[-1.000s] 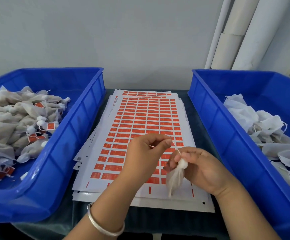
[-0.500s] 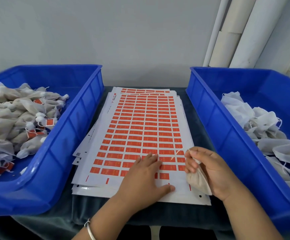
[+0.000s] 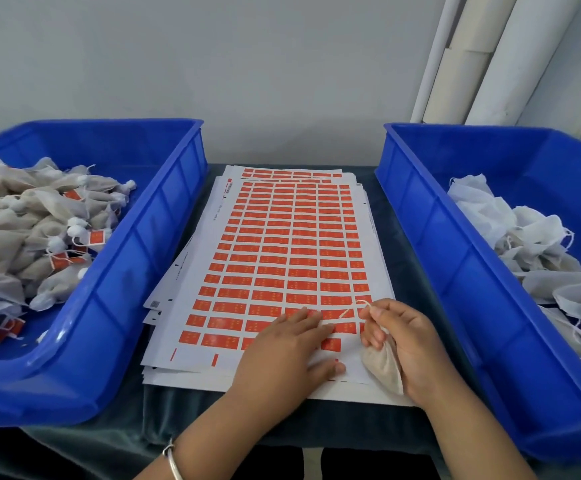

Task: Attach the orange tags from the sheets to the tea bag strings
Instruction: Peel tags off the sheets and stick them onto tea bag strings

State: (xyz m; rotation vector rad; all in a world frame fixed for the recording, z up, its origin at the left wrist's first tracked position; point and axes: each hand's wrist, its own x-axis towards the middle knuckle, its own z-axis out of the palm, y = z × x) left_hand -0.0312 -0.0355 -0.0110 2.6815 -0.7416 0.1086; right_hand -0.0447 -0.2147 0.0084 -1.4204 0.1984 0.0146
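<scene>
Left hand (image 3: 282, 351): flat on the tag sheet (image 3: 282, 258), fingers straight;
Right hand (image 3: 400, 344): holds a tea bag (image 3: 384, 367), pinches its string (image 3: 349, 310) over the orange tags

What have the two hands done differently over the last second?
The left hand dropped from pinching the string in the air to lying flat on the top tag sheet. The right hand lowered the tea bag onto the sheet's near edge, gripping it as before, string trailing over the tags. Both blue bins stayed put.

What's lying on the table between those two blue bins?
In the head view, a stack of white sheets printed with orange tags lies between the left bin and the right bin.
</scene>
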